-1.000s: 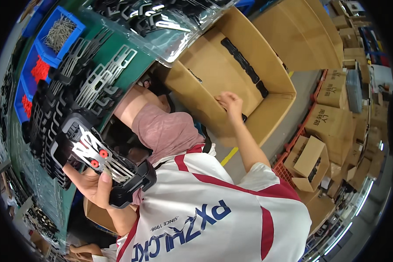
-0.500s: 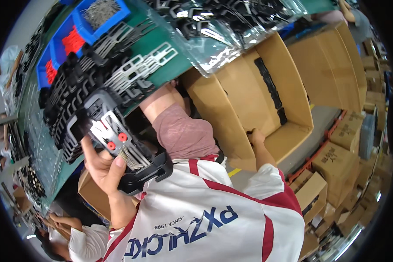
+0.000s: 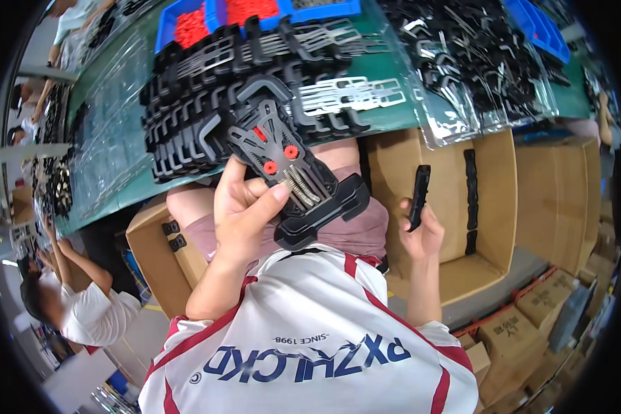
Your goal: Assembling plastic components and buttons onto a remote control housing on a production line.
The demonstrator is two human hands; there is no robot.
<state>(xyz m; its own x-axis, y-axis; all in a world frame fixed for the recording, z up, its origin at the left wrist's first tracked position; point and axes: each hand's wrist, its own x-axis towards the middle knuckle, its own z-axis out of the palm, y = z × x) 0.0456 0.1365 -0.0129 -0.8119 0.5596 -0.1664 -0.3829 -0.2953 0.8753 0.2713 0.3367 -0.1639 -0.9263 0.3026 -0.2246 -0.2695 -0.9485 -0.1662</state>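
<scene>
My left hand (image 3: 245, 217) is closed round the lower side of a black plastic holder assembly (image 3: 274, 148), thumb on its face. Two red gears (image 3: 281, 160), a red slider and metal springs (image 3: 301, 188) show in its uncovered inside. A hooked arm tops the assembly, and a wide black foot (image 3: 322, 212) forms its lower end above my lap. Over the open carton (image 3: 443, 283), my right hand (image 3: 423, 234) grips a long, narrow black plastic piece (image 3: 419, 196) upright between thumb and fingers. The two parts are apart.
Rows of black hooked parts (image 3: 186, 138) and metal frames (image 3: 352, 94) cover the green bench ahead. Behind them stand blue bins (image 3: 324, 10) with red pieces and small metal parts. Clear plastic bags of black parts (image 3: 462, 69) lie right. Another carton (image 3: 145, 234) and a person (image 3: 103, 310) are left.
My right hand has risen from low in the carton and now holds up the narrow black piece. The view has turned, and my left hand keeps the holder assembly.
</scene>
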